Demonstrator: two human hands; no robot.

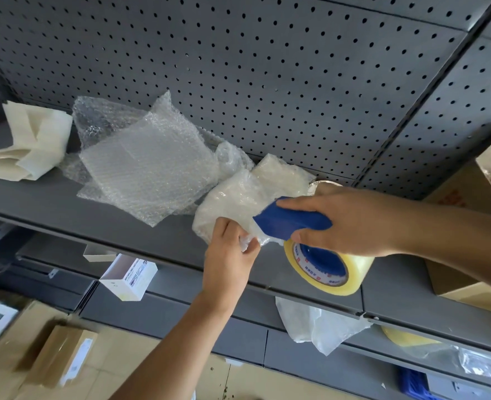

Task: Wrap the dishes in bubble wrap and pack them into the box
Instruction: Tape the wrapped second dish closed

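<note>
A dish bundled in bubble wrap [232,197] lies on the grey shelf [36,197], in front of the pegboard. My left hand [230,255] pinches the bundle's near edge of wrap. My right hand [351,223] grips a blue tape dispenser [290,220] pressed against the bundle, with its roll of clear tape [328,267] hanging over the shelf's front edge. Loose sheets of bubble wrap [146,166] lie just left of the bundle. A brown cardboard box [469,203] stands open at the right, partly behind my right arm.
Folded white foam sheets [30,142] sit at the shelf's left end. A small white carton [129,277] and plastic bags [319,324] lie on the lower shelf. Cardboard boxes [59,353] rest on the floor below left. The pegboard wall [267,67] backs the shelf.
</note>
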